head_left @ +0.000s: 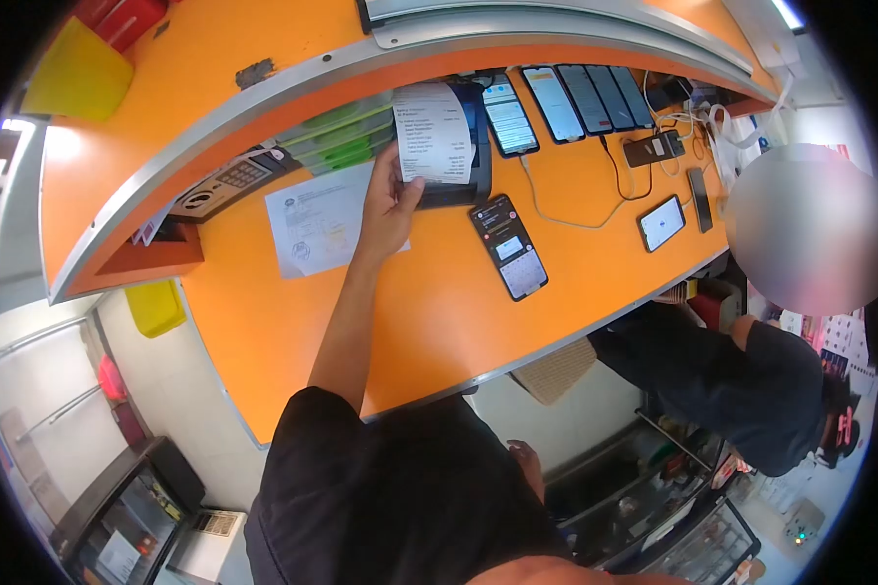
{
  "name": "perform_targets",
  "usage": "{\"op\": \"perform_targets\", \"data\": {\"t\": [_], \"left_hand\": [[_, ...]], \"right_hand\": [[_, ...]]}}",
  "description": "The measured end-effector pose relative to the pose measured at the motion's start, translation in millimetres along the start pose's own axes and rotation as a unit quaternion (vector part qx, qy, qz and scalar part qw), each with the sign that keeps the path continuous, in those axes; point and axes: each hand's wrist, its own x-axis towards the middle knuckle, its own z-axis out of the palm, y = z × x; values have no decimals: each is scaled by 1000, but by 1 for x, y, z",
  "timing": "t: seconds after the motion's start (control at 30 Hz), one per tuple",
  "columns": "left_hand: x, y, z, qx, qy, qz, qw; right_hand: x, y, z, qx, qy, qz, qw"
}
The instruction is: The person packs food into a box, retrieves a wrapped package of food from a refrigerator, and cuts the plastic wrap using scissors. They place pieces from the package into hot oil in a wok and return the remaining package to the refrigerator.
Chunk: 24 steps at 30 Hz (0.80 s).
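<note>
Pinching a printed receipt [433, 132] in our left hand [392, 207] at upper centre, we have our right hand [527, 465] well apart at lower centre, its grip unclear.

Print on the receipt [437, 127], paper sheet [307, 219] and phone screens [509, 246] looks too small to read.

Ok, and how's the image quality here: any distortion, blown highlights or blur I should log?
Head view: strong fisheye bending, plain in the curved metal trim, with black corners; light at upper right blown out; round blurred patch at right hides detail; fine print on the held receipt too small to read reliably.
</note>
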Motion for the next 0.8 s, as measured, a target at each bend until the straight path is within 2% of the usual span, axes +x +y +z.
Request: {"op": "perform_targets", "data": {"t": [0.1,0.2,0.33,0.5,0.6,0.8], "left_hand": [[0,3,1,6,-3,-9,1000],[0,4,2,-1,-5,6,1000],[-1,1,1,-12,-16,-5,1000],[-1,-1,2,-3,3,9,1000],[-1,-2,0,-7,-1,15,1000],[-1,-1,-3,-2,-21,-3,1000]], "right_hand": [[-1,-11,3,-16,19,-27,999],[-1,-32,2,-54,14,39,998],[12,-5,-7,-45,26,4,999],[11,-18,-9,-36,34,19,999],[14,-7,-10,-25,23,-23,999],[26,15,-10,-10,21,-16,1000]]}}
